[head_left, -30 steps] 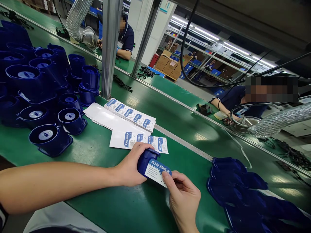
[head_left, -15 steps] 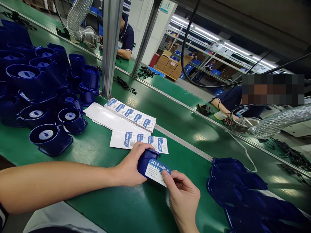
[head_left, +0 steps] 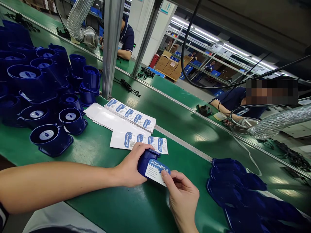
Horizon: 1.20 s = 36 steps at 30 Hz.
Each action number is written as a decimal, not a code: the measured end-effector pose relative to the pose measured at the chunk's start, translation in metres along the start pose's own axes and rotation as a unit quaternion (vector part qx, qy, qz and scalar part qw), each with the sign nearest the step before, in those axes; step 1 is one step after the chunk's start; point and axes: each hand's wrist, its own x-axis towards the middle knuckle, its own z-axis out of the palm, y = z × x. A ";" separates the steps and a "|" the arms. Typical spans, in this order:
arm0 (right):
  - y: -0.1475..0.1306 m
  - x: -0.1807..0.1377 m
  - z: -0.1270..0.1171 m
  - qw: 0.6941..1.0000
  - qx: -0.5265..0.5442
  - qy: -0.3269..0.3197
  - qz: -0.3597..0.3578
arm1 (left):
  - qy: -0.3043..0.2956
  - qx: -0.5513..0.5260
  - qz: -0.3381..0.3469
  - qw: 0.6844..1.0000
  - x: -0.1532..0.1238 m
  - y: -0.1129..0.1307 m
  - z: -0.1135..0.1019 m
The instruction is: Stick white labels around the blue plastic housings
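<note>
My left hand (head_left: 132,166) is wrapped round a dark blue plastic housing (head_left: 143,159) above the green bench. Between the thumb and fingers of my right hand (head_left: 182,194) is the right end of a blue and white label (head_left: 155,172) printed DC52Q-5000L/H. The label lies against the housing's near face; whether its whole back touches is hidden. Just beyond my hands rests a label sheet (head_left: 120,139), with another sheet of labels (head_left: 131,113) and blank white backing paper (head_left: 104,117) behind it.
Many blue housings (head_left: 51,139) stand piled at the left. More blue parts (head_left: 239,181) lie at the right. A metal post (head_left: 110,51) rises from the bench. Across the line, people sit near flexible silver ducts (head_left: 282,121). A black cable (head_left: 182,48) hangs overhead.
My hands, the housing and the label keep nearly the same place. Some black cables beyond the post have shifted slightly right, and the person at the right has moved a little.
</note>
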 end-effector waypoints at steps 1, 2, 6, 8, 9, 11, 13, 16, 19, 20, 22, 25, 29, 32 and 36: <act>-0.001 0.000 0.000 1.000 -0.007 -0.003 -0.008 | -0.001 0.000 -0.003 1.000 0.000 0.001 0.000; -0.002 0.001 0.000 1.000 -0.018 -0.006 -0.025 | -0.002 0.000 -0.006 1.000 0.000 0.001 0.000; -0.006 0.005 -0.005 0.973 -0.121 -0.050 -0.190 | 0.000 0.007 -0.002 1.000 0.001 0.002 0.000; -0.006 0.009 -0.011 0.941 -0.181 -0.070 -0.277 | 0.002 0.009 0.006 1.000 0.001 0.001 -0.001; -0.006 0.011 -0.014 0.928 -0.208 -0.072 -0.302 | 0.002 0.009 0.008 1.000 0.000 0.001 0.000; -0.006 0.014 -0.018 0.918 -0.252 -0.058 -0.300 | 0.000 0.008 0.010 1.000 0.000 0.000 0.000; -0.006 0.016 -0.018 0.936 -0.260 -0.040 -0.234 | 0.000 0.011 0.012 1.000 -0.001 0.000 0.001; -0.006 0.016 -0.011 0.979 -0.162 -0.075 -0.097 | -0.011 0.016 0.023 1.000 -0.002 0.001 0.003; -0.006 0.013 0.001 0.989 -0.069 -0.129 -0.028 | -0.043 0.026 0.046 0.998 -0.004 0.001 0.004; -0.006 0.012 0.004 0.989 -0.059 -0.138 -0.015 | -0.050 0.030 0.053 0.997 -0.004 0.002 0.005; -0.008 0.011 0.009 0.987 -0.047 -0.153 0.003 | -0.054 0.036 0.064 0.996 -0.005 0.002 0.006; -0.012 0.009 0.011 0.984 -0.040 -0.173 0.008 | -0.049 0.030 0.066 0.996 -0.005 0.001 0.006; -0.022 0.004 0.012 0.981 -0.043 -0.189 0.017 | -0.054 0.007 0.062 0.997 -0.003 -0.001 0.004; -0.026 0.000 0.013 0.981 -0.034 -0.188 0.030 | -0.061 0.008 0.057 0.996 -0.003 0.000 0.003; -0.025 0.001 0.012 0.984 -0.016 -0.170 0.044 | -0.073 0.031 0.069 0.994 -0.004 0.004 0.004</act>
